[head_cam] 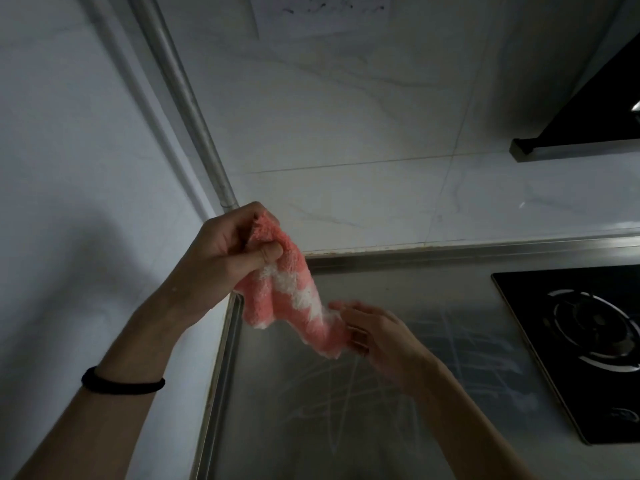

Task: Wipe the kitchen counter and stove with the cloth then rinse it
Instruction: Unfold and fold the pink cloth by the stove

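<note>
Fingers (pixel 270 252) of my left hand (pixel 221 247) pinch the cloth (pixel 287 299) up top, my right hand (pixel 374 334) grips its lower end, above the streaked counter (pixel 311 410), so wiping looks begun, with the stove (pixel 588 334) and rinse left.

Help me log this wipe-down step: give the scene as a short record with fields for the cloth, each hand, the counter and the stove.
cloth: pink and white cloth, held in the air above the counter, not on any surface
left hand: left hand pinches the cloth's upper end; black band on the wrist
right hand: right hand at the cloth's lower end; blurred, grip unclear
counter: steel counter, streaky marks across it
stove: black stove at the right, untouched
</note>
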The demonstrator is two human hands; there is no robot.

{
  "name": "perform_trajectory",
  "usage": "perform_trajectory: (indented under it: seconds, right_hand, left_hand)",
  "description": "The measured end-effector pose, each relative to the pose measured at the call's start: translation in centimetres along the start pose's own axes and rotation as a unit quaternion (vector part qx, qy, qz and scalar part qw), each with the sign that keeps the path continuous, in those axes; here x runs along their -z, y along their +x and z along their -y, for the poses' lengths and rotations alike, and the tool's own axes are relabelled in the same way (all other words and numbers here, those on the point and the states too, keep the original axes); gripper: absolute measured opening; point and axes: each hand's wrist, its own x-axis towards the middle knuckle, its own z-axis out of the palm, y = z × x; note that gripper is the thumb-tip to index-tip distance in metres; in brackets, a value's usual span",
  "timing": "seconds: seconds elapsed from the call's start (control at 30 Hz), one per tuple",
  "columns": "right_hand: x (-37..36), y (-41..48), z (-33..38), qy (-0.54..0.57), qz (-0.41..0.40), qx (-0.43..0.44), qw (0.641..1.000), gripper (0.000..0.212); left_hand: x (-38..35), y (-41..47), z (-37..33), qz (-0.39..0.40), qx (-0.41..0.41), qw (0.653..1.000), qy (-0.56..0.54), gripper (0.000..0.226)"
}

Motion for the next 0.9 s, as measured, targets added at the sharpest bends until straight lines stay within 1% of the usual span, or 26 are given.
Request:
perform_trajectory:
  seconds: [0.1, 0.17, 0.23, 0.33, 0.4, 0.43, 0.47, 0.53, 0.6, 0.63, 0.7, 0.8, 0.83, 0.9]
  right_hand:
    - [-0.7, 0.2, -0.2, -0.03, 0.014, -0.007, 0.999, 0.023]
    - [-1.3, 0.3, -0.8, -0.054, 0.032, -0.01, 0.998, 0.023]
    - [-1.8, 0.2, -1.5, -0.083, 0.088, -0.014, 0.993, 0.025]
    - [-1.9, 0.0, -2.1, -0.102, 0.199, -0.007, 0.975, 0.042]
    - [-1.8, -0.4, -2.2, -0.106, 0.269, 0.013, 0.957, 0.035]
    - [-1.9, -0.5, -2.1, -0.12, 0.285, 0.028, 0.951, 0.03]
    - [-1.9, -0.5, -2.1, -0.141, 0.282, 0.044, 0.948, 0.026]
    - [-1.7, -0.3, -2.0, -0.181, 0.211, 0.069, 0.958, 0.022]
    - [-1.0, -0.3, -1.5, -0.201, 0.142, 0.101, 0.964, 0.022]
    - [-0.4, -0.5, -1.1, -0.214, 0.116, 0.122, 0.962, 0.019]
    - [0.7, -1.1, 0.3, -0.245, 0.064, 0.17, 0.952, 0.012]
    - [2.4, -2.0, 3.2, -0.217, -0.021, 0.241, 0.946, 0.006]
    - [2.7, -2.4, 4.4, -0.208, -0.04, 0.261, 0.942, 0.007]
    - [3.0, -3.2, 6.6, -0.212, -0.049, 0.297, 0.93, 0.009]
  left_hand:
    - [0.3, -0.1, 0.1, 0.003, 0.005, 1.0, -0.012, 0.013]
    - [0.5, -0.1, 0.0, 0.0, 0.007, 1.0, -0.021, 0.023]
    - [0.6, -0.1, 0.0, -0.001, 0.009, 1.0, -0.024, 0.028]
    - [0.8, -0.2, 0.2, 0.002, 0.011, 1.0, -0.029, 0.03]
    - [1.0, -0.3, 0.4, 0.001, 0.012, 0.999, -0.03, 0.033]
    - [1.1, -0.3, 0.4, 0.001, 0.012, 0.999, -0.03, 0.033]
    - [1.2, -0.4, 0.4, 0.0, 0.011, 1.0, -0.029, 0.033]
    - [1.3, -0.5, 0.3, -0.001, 0.009, 1.0, -0.026, 0.03]
    - [1.3, -0.6, 0.1, -0.007, 0.002, 1.0, -0.016, 0.017]
    - [1.4, -0.7, 0.0, -0.017, 0.001, 1.0, -0.006, 0.009]
    - [1.8, -0.9, 0.1, -0.06, 0.002, 0.998, 0.026, 0.012]
    - [2.6, -1.2, 1.1, -0.142, 0.026, 0.988, 0.058, 0.011]
    - [2.7, -1.2, 1.6, -0.157, 0.031, 0.985, 0.063, 0.016]
    - [2.5, -1.3, 2.9, -0.169, 0.043, 0.982, 0.07, 0.03]
